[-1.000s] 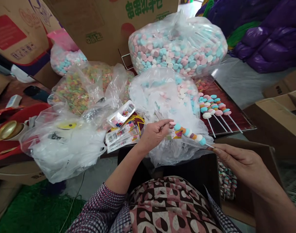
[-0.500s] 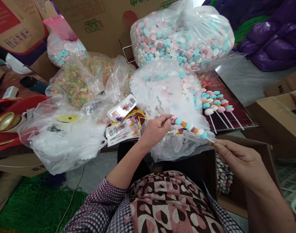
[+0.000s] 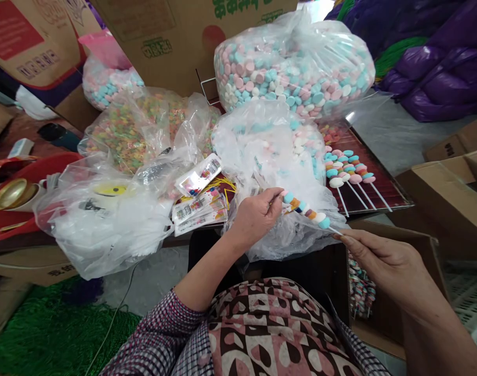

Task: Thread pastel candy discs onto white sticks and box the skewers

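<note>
Between my hands a marshmallow skewer (image 3: 309,213) slants down to the right, with blue, white, pink and orange-brown sweets threaded on a white stick. My right hand (image 3: 383,256) is closed, pinching the bare end of the stick. At the other end my left hand (image 3: 258,214) is closed, its thumb and fingertips on the pink end sweet. Beneath the skewer lies crumpled clear plastic of an opened bag of marshmallows (image 3: 309,143). Several finished-looking skewers (image 3: 350,167) lie side by side on the dark red table (image 3: 383,177), sticks toward me.
A large tied bag of marshmallows (image 3: 293,73) stands at the back. Left are a bag of small gummies (image 3: 144,130), a bag of white plastic (image 3: 109,224), printed cards (image 3: 199,211) and a red basin (image 3: 62,162). Below right, an open carton (image 3: 391,313) holds more skewers.
The view has shifted slightly. My left hand has edged right with the skewer's end, and both hands keep their pinch on it.
</note>
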A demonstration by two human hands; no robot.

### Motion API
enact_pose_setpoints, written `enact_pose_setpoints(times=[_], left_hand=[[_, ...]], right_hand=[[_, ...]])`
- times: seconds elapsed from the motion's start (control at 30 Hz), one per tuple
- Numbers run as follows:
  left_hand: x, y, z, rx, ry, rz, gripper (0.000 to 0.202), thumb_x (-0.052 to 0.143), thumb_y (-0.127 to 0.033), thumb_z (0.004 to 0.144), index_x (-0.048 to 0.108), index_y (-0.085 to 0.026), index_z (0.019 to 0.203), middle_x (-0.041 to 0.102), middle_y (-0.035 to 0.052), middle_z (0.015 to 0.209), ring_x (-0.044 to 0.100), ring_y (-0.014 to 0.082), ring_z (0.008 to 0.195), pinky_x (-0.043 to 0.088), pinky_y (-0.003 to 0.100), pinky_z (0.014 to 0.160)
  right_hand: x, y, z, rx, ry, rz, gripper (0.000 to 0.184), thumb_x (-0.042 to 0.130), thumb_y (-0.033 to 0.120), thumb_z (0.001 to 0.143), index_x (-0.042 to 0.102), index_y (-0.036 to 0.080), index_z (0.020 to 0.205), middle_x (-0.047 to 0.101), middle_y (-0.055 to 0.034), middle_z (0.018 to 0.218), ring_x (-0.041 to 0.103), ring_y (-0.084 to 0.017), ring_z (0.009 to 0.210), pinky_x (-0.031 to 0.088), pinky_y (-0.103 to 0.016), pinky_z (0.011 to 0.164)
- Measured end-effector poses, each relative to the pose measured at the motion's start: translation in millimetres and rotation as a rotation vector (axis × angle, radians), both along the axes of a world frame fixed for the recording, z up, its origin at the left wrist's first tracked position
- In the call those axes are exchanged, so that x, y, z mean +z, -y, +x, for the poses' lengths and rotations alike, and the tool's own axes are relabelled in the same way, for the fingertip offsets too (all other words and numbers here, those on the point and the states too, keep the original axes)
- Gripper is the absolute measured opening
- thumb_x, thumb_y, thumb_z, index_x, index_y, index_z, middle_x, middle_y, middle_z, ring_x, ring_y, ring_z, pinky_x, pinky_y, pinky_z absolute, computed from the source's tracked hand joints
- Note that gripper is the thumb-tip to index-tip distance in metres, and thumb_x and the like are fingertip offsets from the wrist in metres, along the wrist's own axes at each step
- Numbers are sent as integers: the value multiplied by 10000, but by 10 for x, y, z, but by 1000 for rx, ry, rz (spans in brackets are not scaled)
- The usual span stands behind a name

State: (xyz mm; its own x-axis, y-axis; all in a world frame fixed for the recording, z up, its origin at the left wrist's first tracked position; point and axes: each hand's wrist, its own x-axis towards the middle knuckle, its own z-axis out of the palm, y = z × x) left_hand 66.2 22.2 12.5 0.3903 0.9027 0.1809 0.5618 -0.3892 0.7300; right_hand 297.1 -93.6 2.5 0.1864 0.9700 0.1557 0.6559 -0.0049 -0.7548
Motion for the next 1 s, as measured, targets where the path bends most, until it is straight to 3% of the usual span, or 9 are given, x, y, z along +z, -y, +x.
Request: enact_pose_setpoints(times=[0.2,0.33,0.47,0.6,0.73,0.8,0.9,1.0], left_hand=[[81,73,44,-23,-142,93,331,474,-283,944,693,-195,1177,759,44,862,641,126,704,439,215,695],[49,83,21,20,-116,79,308,484,-274,931,707,-202,1132,748,30,827,615,121,677,435,217,691],[-3,51,-61,50,96,-68,288,493,-293,922,699,-196,1098,710,-5,781,536,91,601,411,200,617],[25,8,-146,93,232,-128,266,518,-351,911,678,-194,1054,592,-54,629,406,71,507,339,195,527],[49,-3,-246,106,401,-235,359,523,-437,907,633,-217,1169,617,-40,664,430,76,514,351,203,527],[22,6,-304,120,541,-355,416,537,-477,894,615,-225,1215,660,-20,740,390,65,487,334,205,487],[-42,30,-378,158,732,-535,419,577,-516,865,663,-206,1133,630,-21,741,273,37,440,230,195,402],[-81,61,-419,164,838,-600,429,634,-549,826,696,-193,1057,580,-34,702,250,21,426,174,184,373]], right_hand=[[115,22,-2,3,49,7,320,615,464,818,823,226,866,798,-57,807,749,-250,677,596,-314,632],[105,39,-91,13,-13,8,324,634,455,821,827,205,894,795,-66,804,734,-235,662,574,-291,624],[33,0,-229,-2,-105,-28,324,646,455,826,823,193,895,755,-56,715,663,-196,599,514,-265,564],[-27,-99,-436,-24,-354,-110,357,650,521,830,791,195,868,547,7,504,452,-124,449,353,-237,421],[-72,-159,-594,-34,-559,-104,346,683,529,811,764,197,863,444,44,462,384,-105,439,318,-239,435],[-92,-165,-603,-54,-636,-65,310,705,499,807,758,201,876,452,49,463,402,-106,450,338,-247,464],[-70,-177,-592,-115,-764,-9,269,744,465,785,745,213,878,503,46,494,445,-112,473,376,-259,494],[33,-222,-656,-120,-848,24,260,786,450,752,745,216,858,610,16,567,523,-128,515,420,-266,506]])
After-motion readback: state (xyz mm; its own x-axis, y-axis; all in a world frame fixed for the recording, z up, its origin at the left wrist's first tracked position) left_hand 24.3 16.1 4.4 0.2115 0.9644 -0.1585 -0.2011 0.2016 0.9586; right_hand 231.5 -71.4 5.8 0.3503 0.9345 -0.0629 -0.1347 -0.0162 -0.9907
